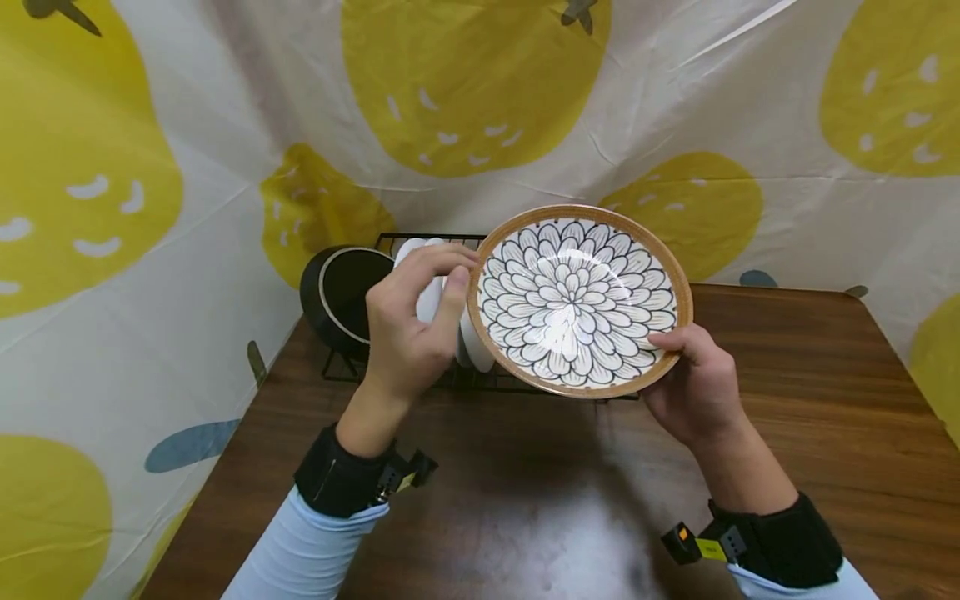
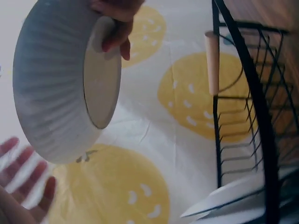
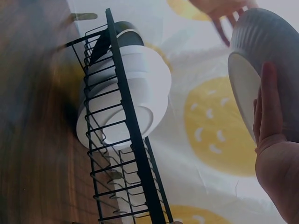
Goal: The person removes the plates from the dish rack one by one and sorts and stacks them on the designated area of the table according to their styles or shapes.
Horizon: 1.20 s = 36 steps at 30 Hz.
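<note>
My right hand (image 1: 701,379) grips a shallow bowl (image 1: 577,300) by its lower right rim, the thumb on the inside and the fingers against the underside. Its inside, with a dark petal pattern and brown rim, faces me in the head view. The ribbed white outside and flat foot show in the left wrist view. My left hand (image 1: 412,325) is beside the bowl's left rim; its loosely bent fingers (image 2: 21,175) are apart from the bowl in the left wrist view. Behind the bowl, partly hidden by it, stands a black wire dish rack (image 3: 125,95).
White dishes (image 3: 133,93) stand on edge in the rack, with a black round dish (image 1: 348,292) at its left end. A wooden handle (image 2: 212,63) is on the rack. The brown wooden table (image 1: 517,500) reaches back to a lemon-patterned cloth (image 1: 675,83).
</note>
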Each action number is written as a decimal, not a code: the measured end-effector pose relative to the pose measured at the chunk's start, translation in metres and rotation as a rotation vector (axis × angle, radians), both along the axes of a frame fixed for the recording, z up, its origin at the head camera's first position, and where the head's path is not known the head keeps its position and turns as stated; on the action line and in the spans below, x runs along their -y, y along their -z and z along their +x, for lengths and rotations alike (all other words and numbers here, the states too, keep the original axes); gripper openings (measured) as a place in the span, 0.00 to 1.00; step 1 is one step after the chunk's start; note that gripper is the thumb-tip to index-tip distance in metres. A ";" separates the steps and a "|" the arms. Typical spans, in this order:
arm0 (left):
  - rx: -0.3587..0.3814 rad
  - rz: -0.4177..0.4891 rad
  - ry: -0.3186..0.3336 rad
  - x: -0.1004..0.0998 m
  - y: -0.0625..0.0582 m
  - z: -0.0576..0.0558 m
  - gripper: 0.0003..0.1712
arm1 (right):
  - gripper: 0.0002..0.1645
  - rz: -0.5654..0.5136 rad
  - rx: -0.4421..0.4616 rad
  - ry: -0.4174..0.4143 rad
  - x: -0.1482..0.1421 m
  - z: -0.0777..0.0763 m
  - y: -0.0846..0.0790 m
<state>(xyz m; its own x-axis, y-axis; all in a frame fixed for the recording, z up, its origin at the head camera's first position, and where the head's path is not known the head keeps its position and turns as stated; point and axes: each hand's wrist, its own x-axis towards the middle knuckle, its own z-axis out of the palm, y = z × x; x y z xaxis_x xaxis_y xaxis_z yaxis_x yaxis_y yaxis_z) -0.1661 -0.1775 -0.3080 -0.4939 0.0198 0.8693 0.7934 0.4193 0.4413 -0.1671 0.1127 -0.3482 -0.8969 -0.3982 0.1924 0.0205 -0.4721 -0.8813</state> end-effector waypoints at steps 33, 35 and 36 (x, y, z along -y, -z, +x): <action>0.840 0.580 0.585 -0.016 0.076 -0.005 0.30 | 0.38 0.050 0.070 0.028 0.000 0.007 0.043; 0.839 0.580 0.583 -0.014 0.080 -0.005 0.30 | 0.39 0.063 0.087 0.034 0.001 0.007 0.046; 0.839 0.576 0.580 -0.014 0.081 -0.005 0.31 | 0.40 0.069 0.093 0.037 0.002 0.007 0.048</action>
<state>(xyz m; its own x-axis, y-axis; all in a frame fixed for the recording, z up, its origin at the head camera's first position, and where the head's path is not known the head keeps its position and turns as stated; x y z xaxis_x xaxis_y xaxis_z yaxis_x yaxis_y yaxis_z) -0.1713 -0.1639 -0.3894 -0.9632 0.1408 0.2290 0.1697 -0.3423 0.9241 -0.1605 0.1105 -0.3957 -0.9238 -0.3741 0.0809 0.0877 -0.4126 -0.9067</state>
